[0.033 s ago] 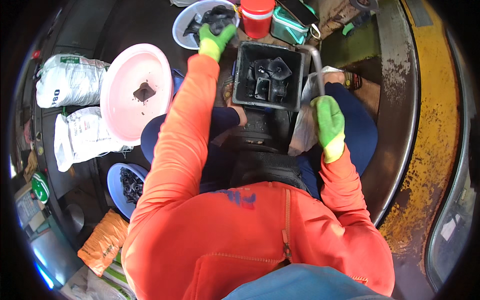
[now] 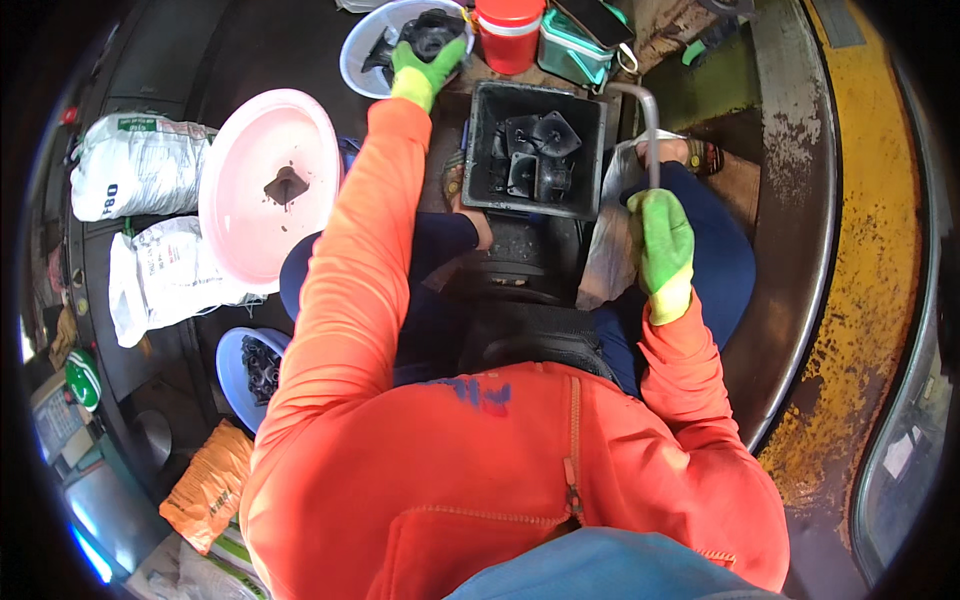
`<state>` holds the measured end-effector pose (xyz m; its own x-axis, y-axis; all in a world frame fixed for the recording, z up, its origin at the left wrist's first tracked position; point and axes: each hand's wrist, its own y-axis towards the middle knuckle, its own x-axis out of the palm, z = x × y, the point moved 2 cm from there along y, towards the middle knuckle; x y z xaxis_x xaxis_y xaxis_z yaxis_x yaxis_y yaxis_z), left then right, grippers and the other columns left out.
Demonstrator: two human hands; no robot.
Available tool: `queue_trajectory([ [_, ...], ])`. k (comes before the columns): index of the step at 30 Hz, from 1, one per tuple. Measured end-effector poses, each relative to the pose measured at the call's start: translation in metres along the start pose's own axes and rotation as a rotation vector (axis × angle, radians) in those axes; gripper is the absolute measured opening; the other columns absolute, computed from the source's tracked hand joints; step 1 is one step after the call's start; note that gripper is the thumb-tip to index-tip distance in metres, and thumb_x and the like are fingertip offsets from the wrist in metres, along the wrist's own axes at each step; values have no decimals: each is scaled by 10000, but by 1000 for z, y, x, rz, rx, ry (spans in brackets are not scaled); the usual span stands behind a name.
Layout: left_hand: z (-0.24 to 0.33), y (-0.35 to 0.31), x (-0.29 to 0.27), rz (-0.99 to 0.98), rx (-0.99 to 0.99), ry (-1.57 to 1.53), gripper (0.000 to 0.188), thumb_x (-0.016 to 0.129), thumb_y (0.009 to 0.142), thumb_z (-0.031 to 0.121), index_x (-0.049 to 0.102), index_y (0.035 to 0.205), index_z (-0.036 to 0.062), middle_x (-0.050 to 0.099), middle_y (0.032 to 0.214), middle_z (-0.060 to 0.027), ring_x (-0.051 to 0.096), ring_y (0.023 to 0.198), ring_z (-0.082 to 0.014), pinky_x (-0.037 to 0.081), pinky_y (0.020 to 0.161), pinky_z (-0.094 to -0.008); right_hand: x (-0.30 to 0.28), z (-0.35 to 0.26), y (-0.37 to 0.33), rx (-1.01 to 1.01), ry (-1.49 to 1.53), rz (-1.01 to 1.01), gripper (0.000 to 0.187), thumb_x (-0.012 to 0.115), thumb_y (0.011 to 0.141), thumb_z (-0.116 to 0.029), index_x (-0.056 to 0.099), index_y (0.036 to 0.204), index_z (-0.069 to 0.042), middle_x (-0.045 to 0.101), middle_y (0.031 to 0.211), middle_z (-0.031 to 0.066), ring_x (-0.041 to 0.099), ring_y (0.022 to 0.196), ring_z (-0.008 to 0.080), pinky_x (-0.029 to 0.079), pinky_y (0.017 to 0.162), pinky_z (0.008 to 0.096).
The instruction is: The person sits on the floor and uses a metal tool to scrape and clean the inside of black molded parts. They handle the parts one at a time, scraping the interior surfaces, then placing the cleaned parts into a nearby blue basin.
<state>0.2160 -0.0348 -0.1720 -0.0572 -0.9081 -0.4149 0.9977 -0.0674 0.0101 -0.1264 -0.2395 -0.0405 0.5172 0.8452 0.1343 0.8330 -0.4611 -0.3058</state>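
Over at the far pale bowl [image 2: 352, 62], the left hand [image 2: 428, 75], green-gloved, lays spread thumb and fingers on heaped black parts [image 2: 433, 33]; I can't tell whether they grip one. Well apart, the right hand [image 2: 664, 245] is closed round one bent metal rod [image 2: 651, 130]. Between the two arms stands one black bin [image 2: 591, 135], at least four dark pieces [image 2: 555, 135] inside. Beyond it, one red jug [image 2: 510, 45] and one green box [image 2: 572, 58] hem the pale bowl on its right. Leftward, one pink basin [image 2: 250, 130] with a single dark scrap [image 2: 286, 186] partly blocks two white sacks [image 2: 140, 165]. Nearer the body, the orange sleeve [image 2: 370, 230] half hides one blue bowl [image 2: 230, 372] of small black bits [image 2: 262, 370], too many to count; one orange bag [image 2: 207, 490] lies near it
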Motion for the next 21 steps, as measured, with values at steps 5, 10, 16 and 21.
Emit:
queue_trajectory([
  [5,7,-23,56,89,477,146,618,757,673,435,634,1047,-42,642,1028,-233,605,983,-395,473,859,-451,-8,-7,11,84,292,91,335,426,1002,-346,565,912,-55,452,592,-7,325,411,81,259,382,231],
  [10,-14,-108,138,-1049,16,902,671,542,794,607,659,1136,42,592,1215,-229,559,1162,-346,421,978,-417,-2,-10,20,271,438,91,342,406,1008,-348,558,921,-55,460,573,13,350,378,109,279,356,238],
  [16,-33,-139,118,-925,-436,248,418,610,794,412,670,923,18,635,844,-144,604,793,-269,463,730,-373,-3,6,21,282,266,-9,308,414,1003,-304,561,937,-41,442,590,-15,317,413,67,238,374,212],
  [21,-20,-145,34,-661,-766,-657,316,584,883,217,608,1107,-4,662,1008,-117,641,889,-240,512,814,-348,13,47,30,238,-129,-89,287,484,967,-314,590,939,-49,514,691,17,440,557,116,346,509,256],
])
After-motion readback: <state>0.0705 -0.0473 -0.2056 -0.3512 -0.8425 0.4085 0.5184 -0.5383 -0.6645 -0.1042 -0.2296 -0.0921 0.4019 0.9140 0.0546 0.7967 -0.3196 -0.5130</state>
